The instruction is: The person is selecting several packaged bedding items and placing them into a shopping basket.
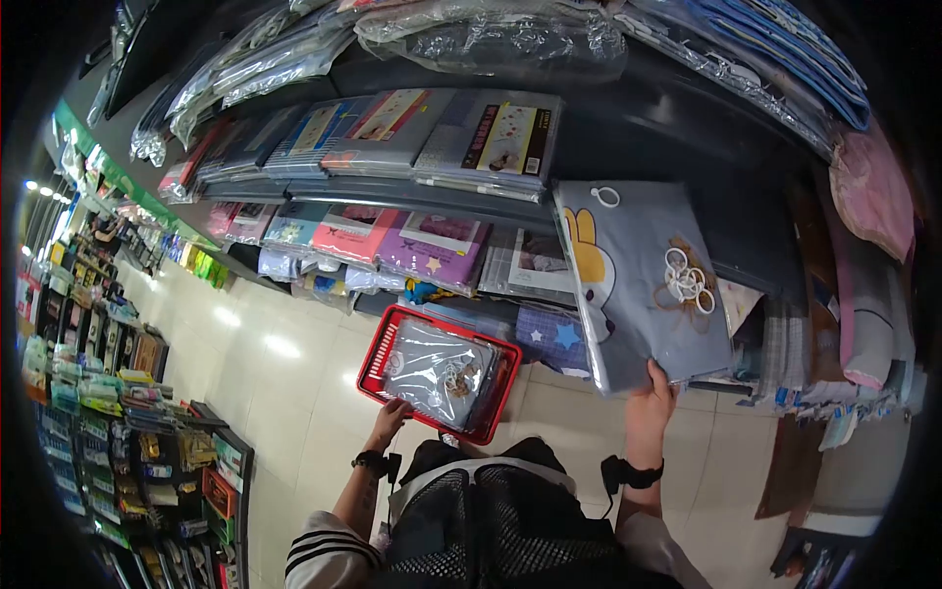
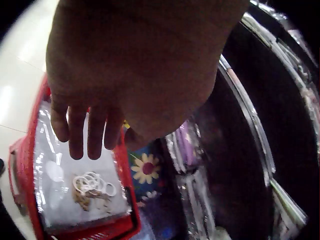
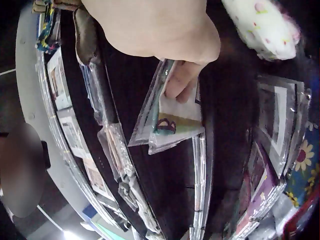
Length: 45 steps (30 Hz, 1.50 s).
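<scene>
In the head view my right hand [image 1: 650, 407] grips the lower edge of a flat, plastic-wrapped grey curtain [image 1: 628, 294], tilted up before the shelves. A cartoon animal with yellow ears is printed on it, and white rings show through the wrap. The right wrist view has the thumb and fingers pinching the package's edge. Low on the left, my left hand [image 1: 392, 417] is at the near-left rim of a red shopping basket [image 1: 510, 378]. Its fingers hang straight over the basket in the left wrist view. A similar wrapped grey curtain [image 2: 55, 195] with white rings lies inside.
Dark shelves hold several wrapped packages, among them a purple one [image 1: 437, 245] and a grey one with a black label [image 1: 491, 142]. Hanging textiles [image 1: 863, 324] are at the right. Across the tiled floor [image 1: 285, 393] stands another stocked shelf [image 1: 108, 452] on the left.
</scene>
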Tool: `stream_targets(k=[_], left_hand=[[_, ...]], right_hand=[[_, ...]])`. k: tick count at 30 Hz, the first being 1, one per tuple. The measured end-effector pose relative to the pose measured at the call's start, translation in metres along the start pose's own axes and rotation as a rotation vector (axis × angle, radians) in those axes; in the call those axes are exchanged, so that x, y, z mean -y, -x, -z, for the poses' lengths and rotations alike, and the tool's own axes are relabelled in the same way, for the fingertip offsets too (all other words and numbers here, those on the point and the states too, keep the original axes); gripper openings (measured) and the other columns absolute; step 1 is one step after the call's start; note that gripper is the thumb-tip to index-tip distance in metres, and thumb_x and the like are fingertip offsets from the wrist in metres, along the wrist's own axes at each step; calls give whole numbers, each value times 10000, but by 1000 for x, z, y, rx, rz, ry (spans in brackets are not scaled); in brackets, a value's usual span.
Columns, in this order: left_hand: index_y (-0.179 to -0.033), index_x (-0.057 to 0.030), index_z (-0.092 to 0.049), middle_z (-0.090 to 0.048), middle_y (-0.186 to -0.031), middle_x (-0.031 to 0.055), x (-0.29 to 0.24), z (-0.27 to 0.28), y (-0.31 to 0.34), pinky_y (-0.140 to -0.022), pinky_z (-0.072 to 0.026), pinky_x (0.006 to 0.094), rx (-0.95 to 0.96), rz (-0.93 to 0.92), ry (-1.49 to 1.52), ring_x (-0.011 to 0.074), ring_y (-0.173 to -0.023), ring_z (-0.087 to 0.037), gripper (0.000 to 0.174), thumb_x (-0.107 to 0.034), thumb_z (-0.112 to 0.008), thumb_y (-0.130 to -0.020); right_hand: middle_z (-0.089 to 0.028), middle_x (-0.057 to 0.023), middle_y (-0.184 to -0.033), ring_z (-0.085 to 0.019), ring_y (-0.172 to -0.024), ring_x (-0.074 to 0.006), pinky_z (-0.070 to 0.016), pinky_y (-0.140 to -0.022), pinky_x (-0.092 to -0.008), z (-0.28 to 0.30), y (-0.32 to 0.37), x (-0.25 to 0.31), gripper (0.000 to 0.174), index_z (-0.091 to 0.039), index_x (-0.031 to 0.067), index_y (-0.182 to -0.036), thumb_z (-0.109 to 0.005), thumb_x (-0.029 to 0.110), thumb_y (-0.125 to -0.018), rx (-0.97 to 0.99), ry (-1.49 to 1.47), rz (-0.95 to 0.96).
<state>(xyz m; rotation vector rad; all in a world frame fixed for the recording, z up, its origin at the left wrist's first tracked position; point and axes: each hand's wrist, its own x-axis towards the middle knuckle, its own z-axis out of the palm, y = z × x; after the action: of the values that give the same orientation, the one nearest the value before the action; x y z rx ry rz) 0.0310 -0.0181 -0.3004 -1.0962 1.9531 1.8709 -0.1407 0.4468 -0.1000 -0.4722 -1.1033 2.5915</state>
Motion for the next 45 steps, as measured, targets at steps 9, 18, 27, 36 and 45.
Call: stream_targets(k=[9, 18, 27, 36, 45], left_hand=[[-1184, -9, -540, -633, -1051, 92, -149, -55, -15, -842, -463, 298, 540, -380, -269, 165, -915, -612, 340, -252, -519, -948], [-1416, -75, -306, -467, -1337, 145, -289, -152, 39, -951, -406, 369, 1021, -400, -26, 242, -1160, -519, 621, -425, -491, -938], [-1282, -38, -335, -473, -1187, 112, -339, -256, 72, -784, -550, 381, 1001, -338, 248, 224, -1063, -518, 531, -113, -631, -847], [-1252, 8, -348, -471, -1126, 149, -384, -270, 10, -683, -570, 331, 299, -688, 282, 188, -905, -569, 476, -8, -593, -845], [-1127, 63, -446, -538, -937, 119, -367, -308, -24, -573, -459, 244, -95, -983, 129, 119, -641, -547, 467, -96, -722, -786]], right_hand=[[-582, -115, -1152, -555, -1074, -240, -430, -952, -383, 40, 69, 18, 311, -548, -8, -1150, -610, 101, -865, -51, 22, -64], [-540, -141, -1239, -531, -1109, -205, -421, -972, -318, 13, 45, -23, 354, -497, -27, -1249, -514, 14, -897, 46, 67, 24], [-620, -53, -978, -612, -914, -181, -503, -675, -330, -87, 10, -39, 164, -562, 111, -1065, -587, 144, -907, 201, -169, 10], [-591, -105, -931, -642, -727, -253, -510, -550, -326, -35, -81, 40, 508, -371, 16, -1315, -612, 121, -880, 144, 131, 160], [-605, -68, -905, -561, -706, -91, -507, -533, -233, -50, -185, 27, 272, -594, -65, -1116, -606, 64, -877, 211, 550, 352]])
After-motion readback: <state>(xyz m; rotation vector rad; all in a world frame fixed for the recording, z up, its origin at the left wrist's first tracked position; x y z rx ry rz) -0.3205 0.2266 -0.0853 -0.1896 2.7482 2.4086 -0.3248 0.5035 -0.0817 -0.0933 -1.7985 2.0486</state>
